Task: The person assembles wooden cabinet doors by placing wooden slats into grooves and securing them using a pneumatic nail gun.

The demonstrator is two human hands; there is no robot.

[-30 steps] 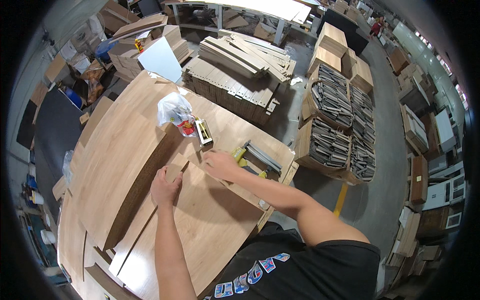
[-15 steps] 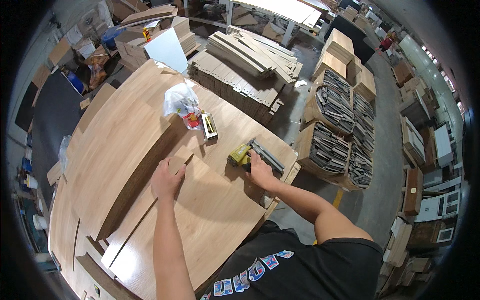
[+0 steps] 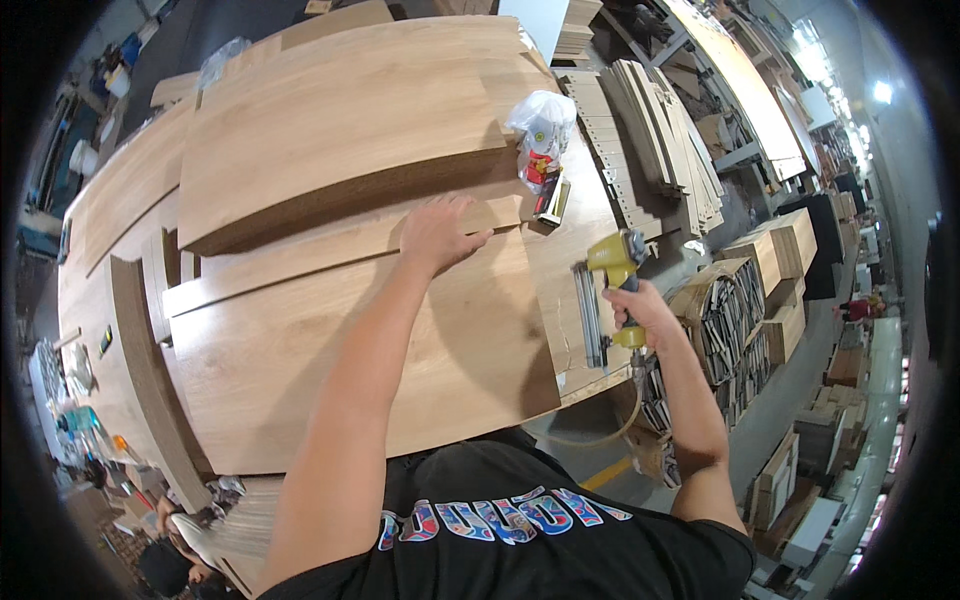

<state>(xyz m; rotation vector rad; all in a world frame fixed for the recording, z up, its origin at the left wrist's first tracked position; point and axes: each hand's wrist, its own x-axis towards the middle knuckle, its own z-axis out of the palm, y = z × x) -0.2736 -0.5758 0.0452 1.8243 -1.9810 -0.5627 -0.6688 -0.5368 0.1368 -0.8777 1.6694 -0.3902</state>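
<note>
My right hand point(image 3: 648, 308) grips the handle of a yellow-green air nail gun point(image 3: 612, 252), raised beside the table's right end. A pale hose point(image 3: 632, 405) hangs from the handle's base. My left hand point(image 3: 438, 235) rests across a narrow wood-grain board point(image 3: 300, 272), fingers stretched out and thumb apart. That board runs along the far edge of a wide wood-grain panel point(image 3: 260, 370) in front of me. Just right of the left hand stand a clear plastic bag point(image 3: 543, 122) with red and yellow print and a small open box point(image 3: 552, 200).
Behind the narrow board lies a thick stack of panels point(image 3: 340, 120). A long board on edge point(image 3: 145, 360) stands at the left. Bundled dark strips point(image 3: 735, 305) and stacked slats point(image 3: 650, 130) are on the right. Another person point(image 3: 170, 560) is at the lower left.
My right hand has lifted the nail gun off the tabletop and turned it upright. The left hand has shifted along the narrow board, and the view has swung left.
</note>
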